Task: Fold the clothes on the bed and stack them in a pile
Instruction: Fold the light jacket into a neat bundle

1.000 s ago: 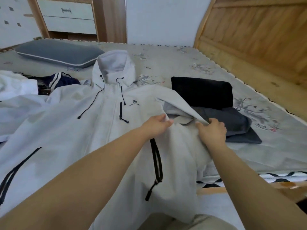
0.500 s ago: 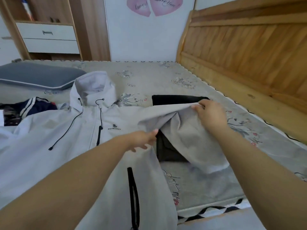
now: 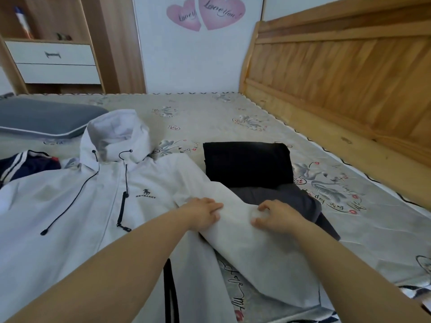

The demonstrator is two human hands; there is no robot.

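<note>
White hooded jacket [image 3: 77, 206] spread front-up on patterned bed [image 3: 349, 229], near-left

Left hand [image 3: 201, 215] flat, fingers straight, and right hand [image 3: 276, 216] with curled fingers gripping, both on right sleeve [image 3: 256, 248]; sleeve overlaps folded dark pile [image 3: 247, 166]; navy striped garment [image 3: 25, 163] left; grey pillow [image 3: 44, 117] far-left; wooden headboard [image 3: 349, 73] right

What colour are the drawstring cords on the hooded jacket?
Black, against the white hooded jacket; the drawstring cords show best in the head view.
</note>
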